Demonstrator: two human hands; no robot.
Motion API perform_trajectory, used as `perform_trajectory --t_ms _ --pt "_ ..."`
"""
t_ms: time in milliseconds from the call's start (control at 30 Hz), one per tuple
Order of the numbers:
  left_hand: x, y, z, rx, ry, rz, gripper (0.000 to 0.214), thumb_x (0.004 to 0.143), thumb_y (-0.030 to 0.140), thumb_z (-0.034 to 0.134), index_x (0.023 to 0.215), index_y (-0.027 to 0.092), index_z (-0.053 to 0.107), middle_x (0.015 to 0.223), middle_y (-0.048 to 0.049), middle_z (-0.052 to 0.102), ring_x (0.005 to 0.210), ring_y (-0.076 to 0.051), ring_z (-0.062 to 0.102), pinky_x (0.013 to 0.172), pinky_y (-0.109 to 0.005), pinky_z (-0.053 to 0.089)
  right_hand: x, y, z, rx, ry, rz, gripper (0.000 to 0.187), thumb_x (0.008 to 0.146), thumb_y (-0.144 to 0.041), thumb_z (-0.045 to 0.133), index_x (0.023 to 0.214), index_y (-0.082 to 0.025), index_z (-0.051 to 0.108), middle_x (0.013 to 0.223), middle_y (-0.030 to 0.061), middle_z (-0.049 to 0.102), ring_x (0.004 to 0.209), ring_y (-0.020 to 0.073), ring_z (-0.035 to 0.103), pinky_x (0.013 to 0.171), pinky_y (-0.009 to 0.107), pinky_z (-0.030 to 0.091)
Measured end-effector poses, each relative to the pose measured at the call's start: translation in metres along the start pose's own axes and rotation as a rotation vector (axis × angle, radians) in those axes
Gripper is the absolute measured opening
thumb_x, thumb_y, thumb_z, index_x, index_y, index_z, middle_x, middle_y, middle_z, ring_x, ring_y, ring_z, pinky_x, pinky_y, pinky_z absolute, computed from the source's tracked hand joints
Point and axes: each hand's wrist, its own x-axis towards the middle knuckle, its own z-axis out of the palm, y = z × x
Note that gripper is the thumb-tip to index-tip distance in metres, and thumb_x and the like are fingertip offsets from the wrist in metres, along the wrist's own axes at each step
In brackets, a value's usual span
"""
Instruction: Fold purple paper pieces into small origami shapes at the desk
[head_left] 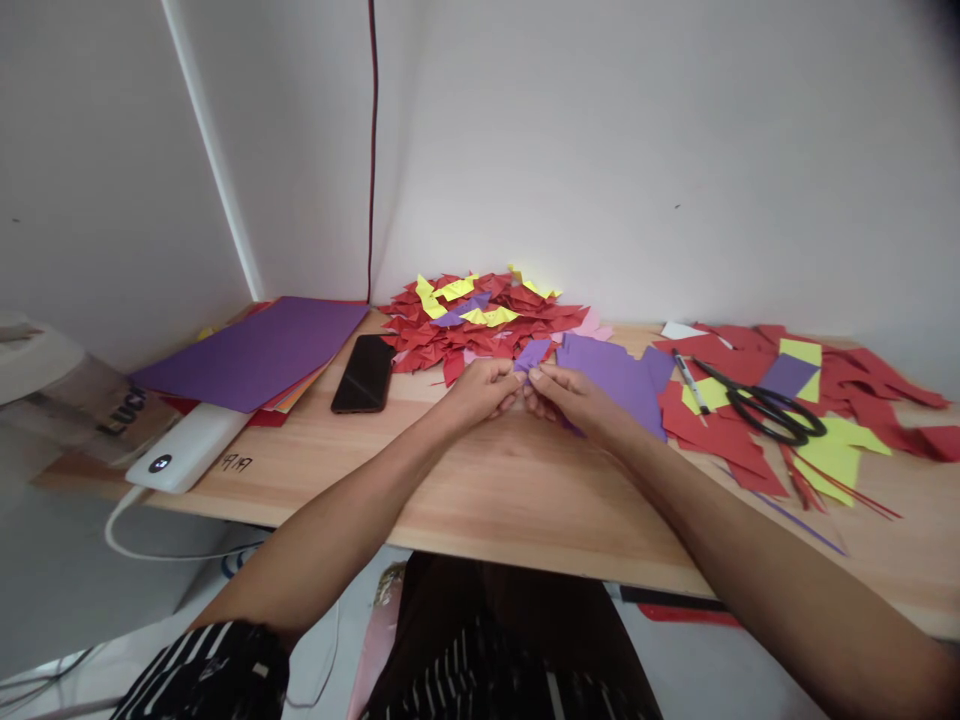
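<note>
Between my fingertips is a small folded piece of purple paper (533, 354), pinched from both sides just above the table. My left hand (489, 388) grips its left side with curled fingers. From the right, my right hand (561, 391) pinches it between thumb and fingers. The fingers hide the paper's lower part. Right behind lies a heap of folded paper pieces (487, 315), mostly red with a few yellow, purple and pink ones. A cut purple sheet (619, 375) lies flat beside and partly behind my right hand.
Black scissors (772, 410), a marker (691, 385) and red and yellow paper scraps (727, 450) spread over the right side. At left are a phone (364, 374), stacked coloured sheets (259, 345), a white power bank (191, 447) with a cable and a clear plastic container (82, 400).
</note>
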Motion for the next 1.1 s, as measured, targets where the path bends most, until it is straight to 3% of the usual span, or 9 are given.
perform_trajectory --t_ms 100,367,533,867,1100 --pt "-0.001 0.000 0.001 0.005 0.004 0.004 0.032 0.085 0.038 0.058 0.064 0.015 0.050 0.047 0.0059 0.044 0.036 -0.003 0.035 0.038 -0.018 0.022 0.000 -0.001 0.002 -0.034 0.020 -0.034 0.045 0.083 -0.062 0.055 0.071 -0.018 0.051 0.061 -0.0023 0.052 0.051 0.0083 0.044 0.049 0.024 0.034" --pt "-0.005 0.006 0.007 -0.281 -0.049 -0.011 0.025 0.086 0.032 0.057 0.069 0.013 0.052 0.051 0.0054 0.042 0.040 -0.003 0.031 0.039 -0.017 0.020 -0.005 -0.002 0.002 0.115 0.034 -0.007 0.040 0.083 -0.056 0.059 0.074 -0.018 0.053 0.060 -0.0038 0.050 0.048 0.0065 0.037 0.044 0.022 0.024" --pt "-0.005 0.010 0.006 -0.332 -0.079 -0.028 0.024 0.086 0.032 0.058 0.072 0.013 0.054 0.051 0.0056 0.042 0.041 -0.003 0.031 0.040 -0.016 0.021 -0.005 -0.003 0.001 0.139 0.016 -0.005 0.039 0.083 -0.056 0.058 0.076 -0.018 0.053 0.064 -0.0029 0.052 0.051 0.0071 0.040 0.047 0.023 0.028" --pt "-0.003 0.007 0.008 -0.249 0.006 -0.002 0.030 0.090 0.036 0.054 0.069 0.014 0.050 0.051 0.0059 0.041 0.039 -0.003 0.031 0.039 -0.018 0.022 -0.002 -0.002 0.004 0.156 0.005 0.016 0.037 0.084 -0.053 0.057 0.076 -0.018 0.052 0.061 -0.0039 0.051 0.048 0.0068 0.040 0.046 0.023 0.027" --pt "-0.003 0.006 0.010 -0.098 0.042 0.056 0.026 0.092 0.028 0.050 0.069 0.015 0.049 0.049 0.0056 0.044 0.036 -0.003 0.033 0.037 -0.018 0.022 -0.001 0.003 0.003 0.138 0.002 0.031 0.036 0.083 -0.051 0.060 0.075 -0.017 0.054 0.062 -0.0036 0.053 0.049 0.0068 0.041 0.046 0.023 0.028"
